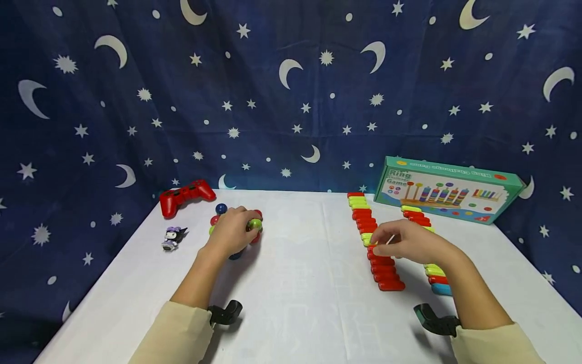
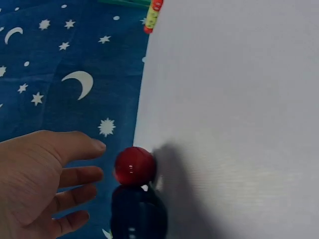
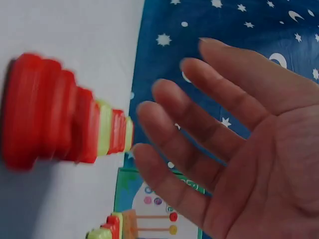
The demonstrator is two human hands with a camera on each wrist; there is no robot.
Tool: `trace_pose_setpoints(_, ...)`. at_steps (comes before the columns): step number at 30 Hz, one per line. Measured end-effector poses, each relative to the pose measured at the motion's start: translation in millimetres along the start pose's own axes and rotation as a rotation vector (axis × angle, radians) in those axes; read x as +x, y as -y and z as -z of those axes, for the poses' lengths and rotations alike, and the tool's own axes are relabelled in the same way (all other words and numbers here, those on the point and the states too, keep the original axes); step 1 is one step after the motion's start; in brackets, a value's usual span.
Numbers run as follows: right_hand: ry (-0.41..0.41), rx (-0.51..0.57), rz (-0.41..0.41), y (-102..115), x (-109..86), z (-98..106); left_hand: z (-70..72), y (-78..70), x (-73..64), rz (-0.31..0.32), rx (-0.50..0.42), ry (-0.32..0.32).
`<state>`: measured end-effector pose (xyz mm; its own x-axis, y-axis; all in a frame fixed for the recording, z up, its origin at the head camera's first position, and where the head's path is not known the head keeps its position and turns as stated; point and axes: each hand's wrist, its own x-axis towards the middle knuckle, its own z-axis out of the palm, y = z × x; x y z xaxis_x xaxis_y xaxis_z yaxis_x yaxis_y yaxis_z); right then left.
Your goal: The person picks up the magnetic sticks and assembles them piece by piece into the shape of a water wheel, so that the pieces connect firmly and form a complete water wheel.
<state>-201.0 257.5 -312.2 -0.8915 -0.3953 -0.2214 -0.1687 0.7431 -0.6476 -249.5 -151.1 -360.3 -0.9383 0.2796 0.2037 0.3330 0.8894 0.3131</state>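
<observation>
My left hand (image 1: 232, 232) is over a cluster of glossy balls at the left of the table, its fingers loosely bent. A green ball (image 1: 255, 224) shows beside its fingertips, a blue ball (image 1: 221, 209) behind it. In the left wrist view, a red ball (image 2: 134, 167) and a dark blue one (image 2: 138, 211) stand apart from the relaxed fingers, and nothing is in the palm. My right hand (image 1: 411, 241) hovers by a row of rounded red and yellow-green pieces (image 1: 385, 277). The right wrist view shows its fingers spread, holding nothing, with red pieces (image 3: 37, 112) beyond the fingertips.
A second row of coloured pieces (image 1: 435, 272) lies partly behind the right hand. The green Ring Challenge Game box (image 1: 445, 189) stands at the back right. At the left are a red game controller (image 1: 186, 197) and a small figurine (image 1: 172, 238) on the white table (image 1: 291, 303).
</observation>
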Motion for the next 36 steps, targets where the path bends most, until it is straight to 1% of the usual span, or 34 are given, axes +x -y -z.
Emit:
trace_pose_setpoints(3, 0.066, -0.006, -0.022, -7.9, -8.5, -3.4, -5.8, 1.6, -0.4, -0.003, 0.043, 0.027)
trace_pose_setpoints(7, 0.101, -0.034, -0.075, -12.7, -14.9, -9.3, -11.6, 2.1, -1.4, -0.001, 0.043, 0.052)
trace_pose_setpoints(9, 0.108, -0.052, -0.104, -13.2, -15.9, -11.5, -13.3, 2.4, -2.6, 0.007, 0.039, 0.057)
trace_pose_setpoints(11, 0.108, -0.075, -0.124, -13.9, -16.5, -13.3, -14.7, 2.1, -3.2, -0.006, 0.047, 0.048)
trace_pose_setpoints(13, 0.108, -0.091, -0.141, -15.1, -17.1, -15.2, -16.0, 0.7, -3.3, -0.041, 0.057, 0.031)
trace_pose_setpoints(16, 0.110, -0.112, -0.144, -17.7, -17.6, -18.8, -18.0, -2.5, -2.4, -0.102, 0.073, -0.002)
trace_pose_setpoints(18, 0.112, -0.127, -0.136, -19.1, -17.4, -21.6, -19.0, -4.9, -1.7, -0.121, 0.077, -0.016)
trace_pose_setpoints(21, 0.120, -0.162, -0.120, -19.6, -16.4, -25.4, -19.6, -8.9, -0.3, -0.113, 0.082, -0.011)
trace_pose_setpoints(25, 0.126, -0.226, -0.146, -15.3, -14.7, -29.1, -19.2, -13.8, 2.2, -0.107, 0.088, 0.033)
trace_pose_setpoints(28, 0.128, -0.264, -0.174, -12.2, -14.7, -32.0, -19.7, -17.3, 3.2, -0.096, 0.061, 0.066)
trace_pose_setpoints(32, 0.132, -0.303, -0.183, -11.2, -15.0, -35.7, -21.9, -21.8, 2.3, -0.061, -0.015, 0.093)
trace_pose_setpoints(36, 0.134, -0.342, -0.205, -10.6, -15.5, -39.1, -24.6, -27.8, 1.0, -0.061, -0.085, 0.097)
